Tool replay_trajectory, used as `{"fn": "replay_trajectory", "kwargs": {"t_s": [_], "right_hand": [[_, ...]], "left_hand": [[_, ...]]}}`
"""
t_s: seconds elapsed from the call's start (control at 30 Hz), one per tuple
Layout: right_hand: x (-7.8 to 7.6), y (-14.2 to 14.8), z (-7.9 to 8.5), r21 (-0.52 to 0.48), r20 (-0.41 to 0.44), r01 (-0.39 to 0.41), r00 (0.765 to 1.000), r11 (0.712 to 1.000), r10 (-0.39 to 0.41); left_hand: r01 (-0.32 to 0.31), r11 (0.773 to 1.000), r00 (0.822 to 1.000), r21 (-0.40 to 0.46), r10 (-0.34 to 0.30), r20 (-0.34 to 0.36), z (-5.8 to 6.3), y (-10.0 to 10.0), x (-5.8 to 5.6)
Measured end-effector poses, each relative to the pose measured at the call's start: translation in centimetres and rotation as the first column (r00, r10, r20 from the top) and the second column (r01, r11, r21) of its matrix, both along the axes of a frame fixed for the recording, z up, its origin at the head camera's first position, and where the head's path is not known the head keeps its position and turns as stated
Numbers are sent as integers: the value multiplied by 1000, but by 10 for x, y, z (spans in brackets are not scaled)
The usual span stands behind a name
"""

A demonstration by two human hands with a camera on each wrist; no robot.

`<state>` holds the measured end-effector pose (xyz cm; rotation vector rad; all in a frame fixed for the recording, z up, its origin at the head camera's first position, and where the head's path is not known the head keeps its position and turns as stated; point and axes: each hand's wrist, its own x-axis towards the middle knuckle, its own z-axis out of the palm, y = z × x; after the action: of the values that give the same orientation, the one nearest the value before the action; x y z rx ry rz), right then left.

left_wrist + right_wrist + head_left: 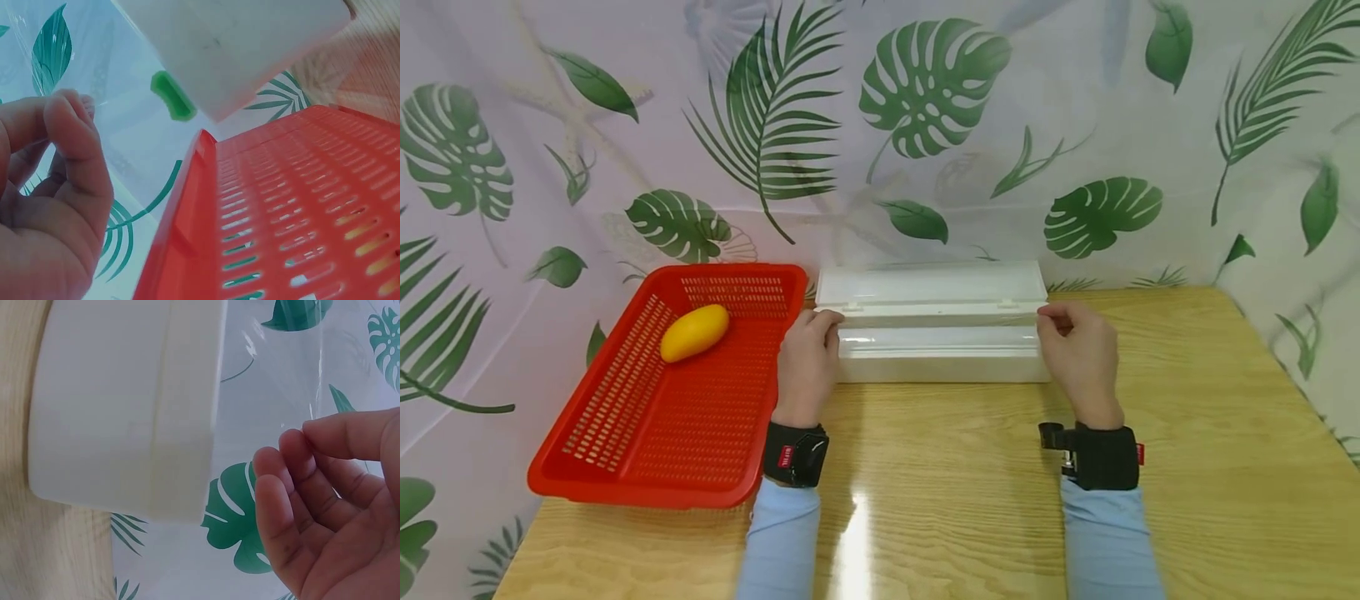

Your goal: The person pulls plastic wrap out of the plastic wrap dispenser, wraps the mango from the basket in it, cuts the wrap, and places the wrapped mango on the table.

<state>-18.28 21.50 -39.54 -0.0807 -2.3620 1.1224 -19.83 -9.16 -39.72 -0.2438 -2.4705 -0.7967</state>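
A long white cling film dispenser (940, 371) stands on the table with its lid (928, 283) tipped back toward the wall. Clear cling film (294, 375) stretches from the right hand's fingertips in the right wrist view. My left hand (807, 358) is at the dispenser's left end, thumb and forefinger pinching the film's edge. At the opposite end, my right hand (1081, 358) pinches the film between thumb and forefinger, its other fingers loosely curled. Both hands are raised beside the box in the wrist views.
Left of the dispenser sits a red plastic basket (715, 433), its right rim close by the left hand and wrist. A yellow mango-shaped fruit (695, 332) lies in it. Behind the wooden table (955, 500) hangs a leaf-patterned cloth (985, 208).
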Motion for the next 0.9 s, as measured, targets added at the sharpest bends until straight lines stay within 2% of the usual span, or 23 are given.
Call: {"fn": "replay_trajectory", "kwargs": {"t_s": [0.5, 0.9], "right_hand": [[3, -3, 4, 31, -33, 1, 999, 1000, 0], [7, 0, 5, 30, -63, -23, 998, 999, 25]], "left_hand": [[22, 1000, 1000, -7, -22, -22, 1, -4, 2], [4, 1000, 1000, -25, -4, -31, 5, -4, 5]]}}
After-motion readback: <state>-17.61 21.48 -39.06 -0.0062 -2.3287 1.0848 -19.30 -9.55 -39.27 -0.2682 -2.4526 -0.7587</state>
